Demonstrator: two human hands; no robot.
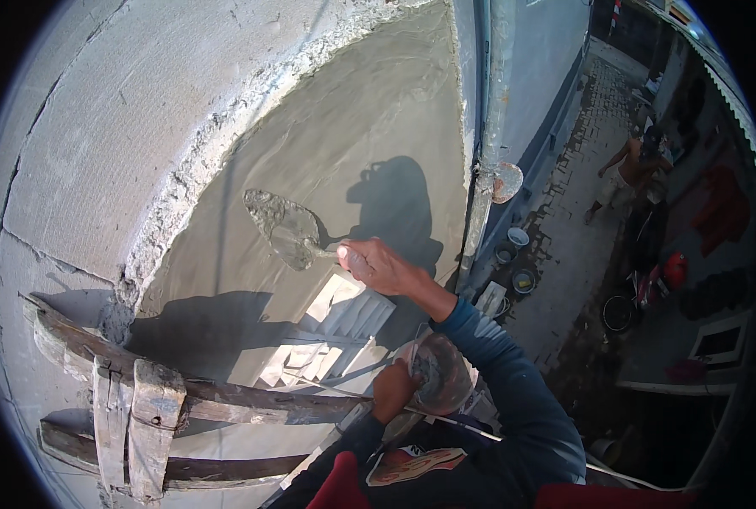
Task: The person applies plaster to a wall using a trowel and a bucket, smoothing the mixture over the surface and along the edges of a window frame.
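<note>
My right hand [378, 268] is wrapped round the handle of a mortar-smeared trowel [286, 227]. The trowel's blade lies against or very close to the wet grey plaster [310, 127] on the wall; its exact contact I cannot tell. Lower down, my left hand [396, 391] grips the rim of a round mortar bucket [442, 373], held close to my body beneath the right forearm. Grey residue coats the inside of the bucket, and my right arm partly covers it. My head and arms throw dark shadows on the plaster.
Rough wooden scaffold poles [251, 402] cross at lower left, joined by upright boards [154, 420]. Pale blocks [348, 310] lie below. A vertical pipe [498, 76] borders the plaster. Down in the paved alley [564, 220] are several buckets [518, 237] and another person [630, 170].
</note>
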